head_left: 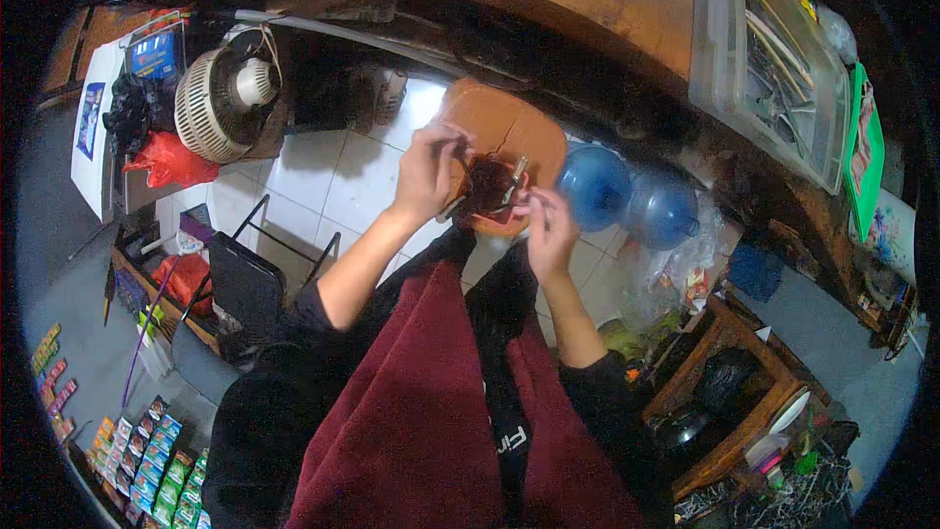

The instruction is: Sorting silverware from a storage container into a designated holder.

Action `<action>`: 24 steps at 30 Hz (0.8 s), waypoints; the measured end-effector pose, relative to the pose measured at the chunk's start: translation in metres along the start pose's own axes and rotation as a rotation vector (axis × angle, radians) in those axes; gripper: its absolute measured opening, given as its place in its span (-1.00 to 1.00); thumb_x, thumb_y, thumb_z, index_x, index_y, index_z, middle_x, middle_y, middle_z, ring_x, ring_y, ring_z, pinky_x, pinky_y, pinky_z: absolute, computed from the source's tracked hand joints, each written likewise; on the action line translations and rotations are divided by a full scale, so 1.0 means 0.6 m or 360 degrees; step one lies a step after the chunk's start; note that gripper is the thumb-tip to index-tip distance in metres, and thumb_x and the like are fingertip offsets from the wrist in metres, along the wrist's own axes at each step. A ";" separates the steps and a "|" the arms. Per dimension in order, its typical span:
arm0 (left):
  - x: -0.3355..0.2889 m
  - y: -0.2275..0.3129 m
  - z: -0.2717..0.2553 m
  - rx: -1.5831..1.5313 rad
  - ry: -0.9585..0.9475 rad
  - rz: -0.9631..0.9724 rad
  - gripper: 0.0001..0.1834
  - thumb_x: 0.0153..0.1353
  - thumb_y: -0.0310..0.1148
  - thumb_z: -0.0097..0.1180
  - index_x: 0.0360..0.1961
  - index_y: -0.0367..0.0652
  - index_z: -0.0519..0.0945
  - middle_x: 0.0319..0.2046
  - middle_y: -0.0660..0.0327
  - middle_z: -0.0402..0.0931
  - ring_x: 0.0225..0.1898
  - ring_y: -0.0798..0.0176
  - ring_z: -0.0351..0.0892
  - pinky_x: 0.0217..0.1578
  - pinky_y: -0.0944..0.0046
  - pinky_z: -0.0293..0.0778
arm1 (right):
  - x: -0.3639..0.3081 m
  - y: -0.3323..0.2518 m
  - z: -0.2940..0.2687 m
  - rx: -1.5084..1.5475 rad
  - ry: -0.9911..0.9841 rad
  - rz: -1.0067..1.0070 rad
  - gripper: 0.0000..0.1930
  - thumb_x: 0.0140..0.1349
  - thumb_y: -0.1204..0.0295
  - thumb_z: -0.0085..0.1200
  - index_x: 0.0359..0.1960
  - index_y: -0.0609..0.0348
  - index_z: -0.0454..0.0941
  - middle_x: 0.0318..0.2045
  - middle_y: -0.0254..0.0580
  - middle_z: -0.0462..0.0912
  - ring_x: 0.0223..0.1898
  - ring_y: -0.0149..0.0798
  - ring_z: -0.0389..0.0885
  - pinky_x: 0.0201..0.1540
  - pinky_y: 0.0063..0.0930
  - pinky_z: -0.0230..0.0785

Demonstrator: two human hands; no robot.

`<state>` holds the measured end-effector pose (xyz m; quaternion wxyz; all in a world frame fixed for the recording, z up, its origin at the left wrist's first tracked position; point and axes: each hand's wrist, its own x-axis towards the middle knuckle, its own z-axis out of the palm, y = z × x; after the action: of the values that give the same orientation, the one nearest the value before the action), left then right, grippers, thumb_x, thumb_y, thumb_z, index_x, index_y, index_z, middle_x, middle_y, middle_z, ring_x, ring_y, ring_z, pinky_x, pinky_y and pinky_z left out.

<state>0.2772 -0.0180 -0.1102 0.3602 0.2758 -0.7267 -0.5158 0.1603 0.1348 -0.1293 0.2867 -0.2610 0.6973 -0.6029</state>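
Both hands were up at the orange stool (pixel 534 129)! The left hand (pixel 429 174) had its fingers curled in, tips drawn close together, but blur hid whether they gripped anything. Opposite, the right hand (pixel 550 230) brought thumb and fingers nearly together beside the reddish container (pixel 490 219); its grip was impossible to call. That container sat on the stool between the hands, a dark mass (pixel 489 184) inside, a slim pale piece (pixel 520 168) slanting at its right. Upper right, a clear bin (pixel 718 34) held long, thin items (pixel 778 49).
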 end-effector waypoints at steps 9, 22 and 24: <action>-0.052 -0.059 0.038 0.0242 -0.0107 -0.0190 -0.87 0.20 -0.63 -0.17 -0.23 -0.26 0.25 -0.36 -0.02 0.46 -0.32 0.06 0.54 -0.28 0.21 0.44 | 0.005 0.027 0.015 -0.0923 -0.0572 -0.0412 -0.82 0.12 0.45 0.03 -0.22 0.11 0.45 -0.37 -0.05 0.52 -0.38 0.05 0.54 -0.38 -0.25 0.42; -0.059 -0.070 0.025 0.0946 -0.0611 -0.0347 -0.87 0.08 -0.42 -0.01 -0.31 -0.13 0.43 -0.29 0.08 0.45 -0.20 -0.04 0.45 -0.23 0.06 0.36 | 0.007 0.061 0.010 -0.1248 -0.0756 -0.0490 -0.76 0.03 0.52 0.02 -0.20 0.10 0.51 -0.25 -0.23 0.50 -0.18 -0.12 0.47 -0.13 -0.28 0.34; -0.056 -0.071 0.021 0.0928 -0.0663 -0.0388 -0.86 0.08 -0.41 0.01 -0.30 -0.12 0.44 -0.29 0.09 0.44 -0.19 -0.03 0.45 -0.22 0.07 0.36 | 0.006 0.062 0.010 -0.1251 -0.0758 -0.0488 -0.75 0.03 0.52 0.01 -0.19 0.09 0.51 -0.23 -0.23 0.49 -0.17 -0.12 0.46 -0.13 -0.28 0.33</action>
<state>0.2880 0.0019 -0.1611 0.0472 0.3404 -0.8625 -0.3715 0.1612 0.1330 -0.1673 0.2260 -0.5801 0.7408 -0.2524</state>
